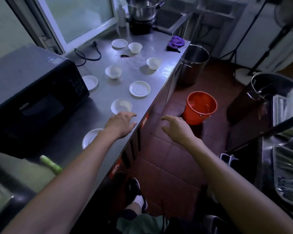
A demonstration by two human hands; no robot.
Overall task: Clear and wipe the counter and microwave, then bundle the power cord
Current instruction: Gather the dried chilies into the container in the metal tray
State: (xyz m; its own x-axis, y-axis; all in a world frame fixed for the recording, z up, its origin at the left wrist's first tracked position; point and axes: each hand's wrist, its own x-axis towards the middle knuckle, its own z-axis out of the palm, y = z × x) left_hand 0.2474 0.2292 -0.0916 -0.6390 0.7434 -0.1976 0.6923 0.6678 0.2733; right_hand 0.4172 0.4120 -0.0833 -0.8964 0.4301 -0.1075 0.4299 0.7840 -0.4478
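Note:
A steel counter (98, 97) runs away from me, with a black microwave (29, 92) on its left. Several white bowls and saucers lie scattered on it; the nearest bowl (121, 106) sits just beyond my left hand (121, 124), which hovers open above the counter's front edge, holding nothing. My right hand (175, 127) hangs open over the floor beside the counter, fingers curled, empty. A black power cord (87, 54) lies coiled behind the microwave near the window. A purple cloth (175, 42) rests at the far right corner. A saucer (90, 138) is partly hidden by my left forearm.
A large steel pot (143, 10) stands at the counter's far end. On the red tile floor are an orange bucket (200, 108) and a tall steel pot (192, 65). A green stalk (51, 164) lies near the counter's near end. A dark chilli (123, 55) lies among the dishes.

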